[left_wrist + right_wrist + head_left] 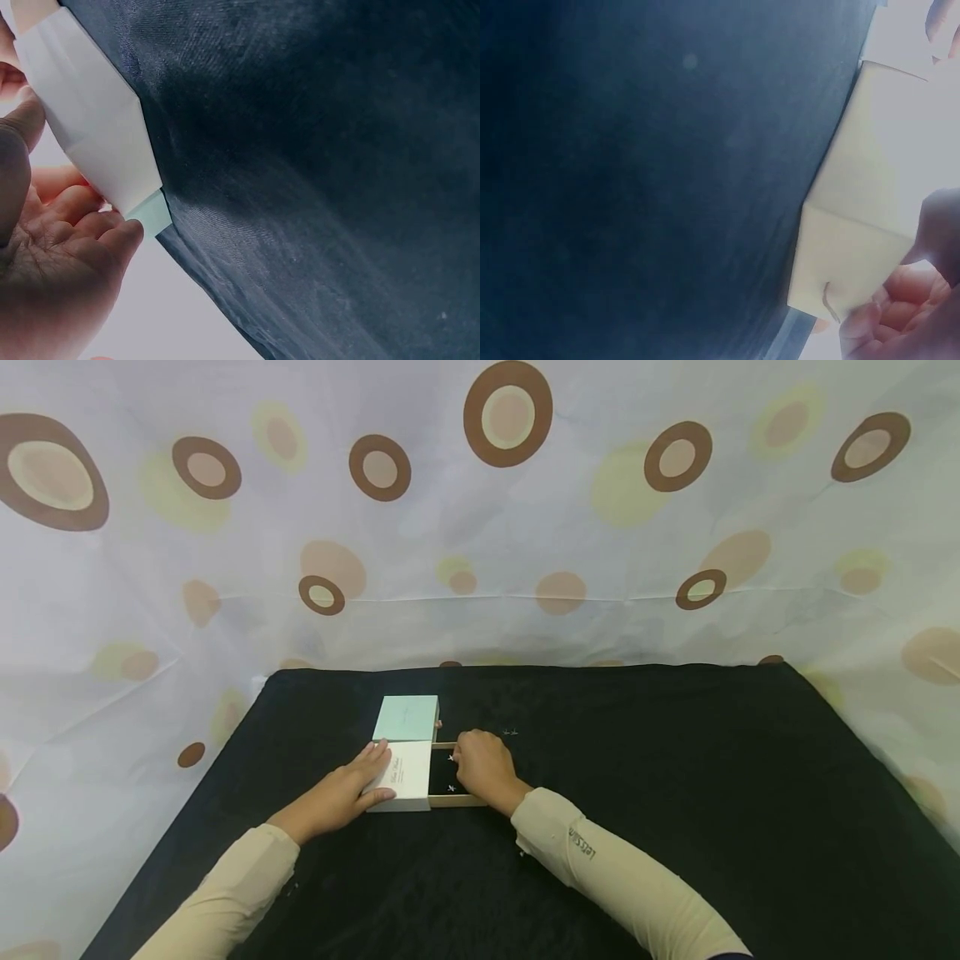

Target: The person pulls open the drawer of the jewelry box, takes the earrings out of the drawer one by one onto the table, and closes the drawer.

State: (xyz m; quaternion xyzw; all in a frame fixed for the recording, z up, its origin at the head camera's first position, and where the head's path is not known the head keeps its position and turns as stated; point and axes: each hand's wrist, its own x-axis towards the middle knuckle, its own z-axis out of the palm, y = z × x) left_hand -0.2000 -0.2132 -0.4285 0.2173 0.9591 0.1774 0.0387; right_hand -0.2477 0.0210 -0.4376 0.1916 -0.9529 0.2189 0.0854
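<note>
On the black cloth lies a white box (410,772) with small lettering. My left hand (348,789) holds it at the left end, fingertips and thumb on its lid. A pale drawer (456,802) with a dark lining sticks out to the right of the box; its end has a small ribbon tab (829,301). Two small silver star-shaped pieces show on the lining, one (452,788) nearer me. My right hand (486,767) is bent over the drawer, fingers curled, fingertips pinching at the farther star-shaped piece (452,758). That hand hides the drawer's right part.
A mint-green box (407,718) lies just behind the white one, a small tab at its right side. Two tiny silver pieces (510,732) rest on the black cloth (675,793) beyond my right hand. A white curtain with brown circles (510,527) hangs behind.
</note>
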